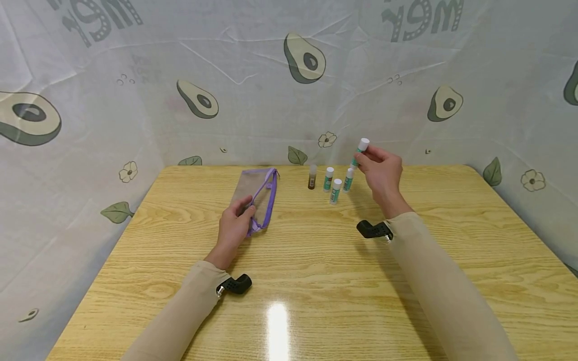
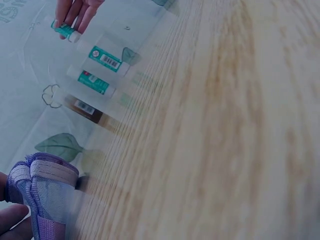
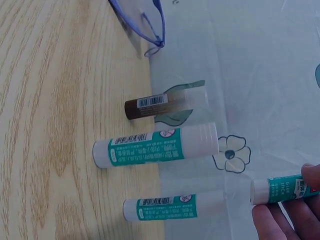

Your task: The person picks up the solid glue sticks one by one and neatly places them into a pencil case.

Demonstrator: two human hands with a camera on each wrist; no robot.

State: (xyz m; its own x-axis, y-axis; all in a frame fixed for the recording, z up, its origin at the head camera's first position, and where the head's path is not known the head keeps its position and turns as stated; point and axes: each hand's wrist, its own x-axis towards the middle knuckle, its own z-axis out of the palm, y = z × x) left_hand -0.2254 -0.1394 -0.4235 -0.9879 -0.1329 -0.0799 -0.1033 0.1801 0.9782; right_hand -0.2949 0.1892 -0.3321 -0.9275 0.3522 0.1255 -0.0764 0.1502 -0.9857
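Beige sleeves (image 1: 444,281), right hand (image 1: 383,171) at one o'clock pinching glue stick (image 3: 281,189) between fingertips (image 3: 266,220), long axis near-upright, cap (image 1: 364,142) toward one, left hand (image 1: 232,225) gripping pouch (image 1: 250,183), eleven o'clock

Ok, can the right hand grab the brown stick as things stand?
Probably not: the right hand already pinches a glue stick, and upright glue sticks stand between it and the brown stick.

Tabletop: yellow-brown wood-grain table (image 1: 343,301), glossy, with a bright light reflection (image 1: 277,331) at six o'clock.
Eleven o'clock: flat greyish-beige pouch with purple zip edging (image 1: 262,204), mouth gaping.
Twelve o'clock: brown cylindrical stick with translucent cap (image 1: 312,179), upright.
One o'clock: three white-capped teal-labelled plastic glue sticks (image 1: 335,193), upright, close together, near the far edge.
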